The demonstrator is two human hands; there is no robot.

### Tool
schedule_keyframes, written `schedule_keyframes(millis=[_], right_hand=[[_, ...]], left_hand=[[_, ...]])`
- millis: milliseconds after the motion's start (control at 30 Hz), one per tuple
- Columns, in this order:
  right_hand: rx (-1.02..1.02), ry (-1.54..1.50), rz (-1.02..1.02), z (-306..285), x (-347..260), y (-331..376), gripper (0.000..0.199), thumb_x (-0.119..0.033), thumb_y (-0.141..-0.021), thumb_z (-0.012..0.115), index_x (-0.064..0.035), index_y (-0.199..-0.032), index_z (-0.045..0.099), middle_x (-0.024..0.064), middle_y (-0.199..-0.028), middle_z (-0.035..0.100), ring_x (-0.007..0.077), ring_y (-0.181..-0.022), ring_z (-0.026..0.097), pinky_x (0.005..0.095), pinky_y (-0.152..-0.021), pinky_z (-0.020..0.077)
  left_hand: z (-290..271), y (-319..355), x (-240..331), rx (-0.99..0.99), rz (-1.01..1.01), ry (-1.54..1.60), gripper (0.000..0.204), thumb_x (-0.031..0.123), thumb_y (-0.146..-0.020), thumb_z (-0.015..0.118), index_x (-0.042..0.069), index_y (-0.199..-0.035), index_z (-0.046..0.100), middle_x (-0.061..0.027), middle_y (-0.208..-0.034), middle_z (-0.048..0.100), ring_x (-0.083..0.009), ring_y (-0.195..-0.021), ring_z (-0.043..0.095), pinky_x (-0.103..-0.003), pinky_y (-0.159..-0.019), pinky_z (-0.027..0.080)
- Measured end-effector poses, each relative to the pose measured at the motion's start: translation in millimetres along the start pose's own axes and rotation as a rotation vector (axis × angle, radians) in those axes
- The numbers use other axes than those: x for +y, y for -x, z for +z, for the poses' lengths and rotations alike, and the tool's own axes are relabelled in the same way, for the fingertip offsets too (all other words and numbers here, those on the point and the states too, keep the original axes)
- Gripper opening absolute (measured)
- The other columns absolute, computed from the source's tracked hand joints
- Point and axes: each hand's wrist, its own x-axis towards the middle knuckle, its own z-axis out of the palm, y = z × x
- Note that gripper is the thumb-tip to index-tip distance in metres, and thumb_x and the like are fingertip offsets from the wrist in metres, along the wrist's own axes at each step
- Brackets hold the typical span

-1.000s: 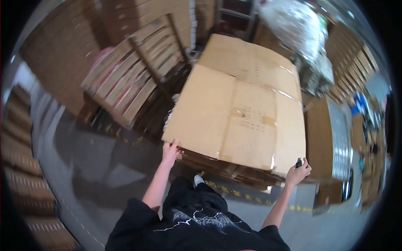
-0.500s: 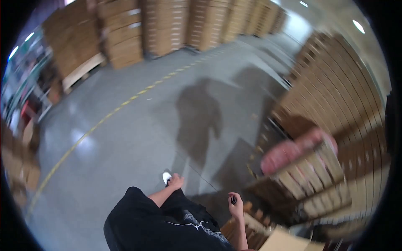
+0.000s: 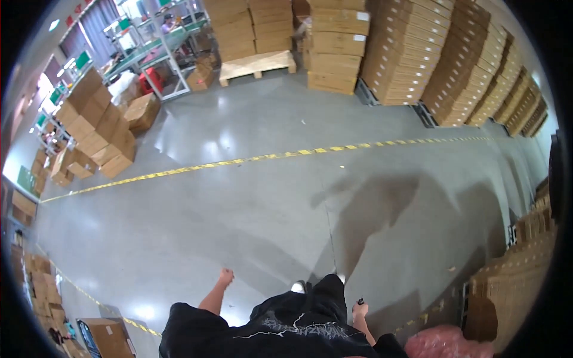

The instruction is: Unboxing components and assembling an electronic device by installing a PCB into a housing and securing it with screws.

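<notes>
A small dark object (image 3: 360,302), too small to identify, sits clasped in the closed right hand (image 3: 359,310) at the person's side. The left hand (image 3: 225,277) swings curled into a loose fist, holding nothing, above the grey concrete floor (image 3: 239,215). Well ahead of the hands, a yellow floor line (image 3: 286,155) fronts stacked cardboard boxes (image 3: 412,48).

A glossy grey concrete floor (image 3: 239,209) is crossed by yellow tape (image 3: 286,155); stacked cardboard boxes (image 3: 412,48) and a wooden pallet (image 3: 256,64) are carried.
</notes>
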Motion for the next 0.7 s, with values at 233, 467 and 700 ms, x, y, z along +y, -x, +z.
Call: schedule_keyframes(millis=[233, 467, 700], right_hand=[[-0.035, -0.038, -0.153, 62, -158, -130, 0.02, -0.012, -0.076, 0.06, 0.0037, -0.088, 0.064, 0.0242, -0.081, 0.065, 0.0382, -0.083, 0.065, 0.0449, -0.073, 0.0482], [-0.437, 0.527, -0.399, 121, -373, -308, 0.034, -0.015, -0.077, 0.056, 0.0067, -0.102, 0.06, 0.0229, -0.091, 0.065, 0.0344, -0.086, 0.066, 0.0431, -0.071, 0.0507], [-0.479, 0.493, -1.008, 177, -754, -367, 0.029, -0.01, -0.074, 0.058, 0.0022, -0.099, 0.061, 0.0231, -0.086, 0.064, 0.0379, -0.082, 0.064, 0.0419, -0.071, 0.0495]], left_hand=[[102, -17, 1, 0.118, 0.735, -0.259, 0.035, 0.039, -0.08, 0.053, 0.008, -0.081, 0.069, -0.0137, -0.081, 0.067, -0.0268, -0.084, 0.062, -0.043, -0.08, 0.048], [97, 3, 220, 0.063, 0.295, 0.38, 0.025, 0.026, -0.08, 0.06, 0.01, -0.097, 0.068, -0.0094, -0.105, 0.065, -0.0223, -0.11, 0.055, -0.04, -0.09, 0.042], [91, -163, 393, 0.092, -0.198, 0.695, 0.022, 0.025, -0.082, 0.054, 0.008, -0.078, 0.068, -0.0088, -0.084, 0.069, -0.0224, -0.062, 0.065, -0.037, -0.064, 0.053]])
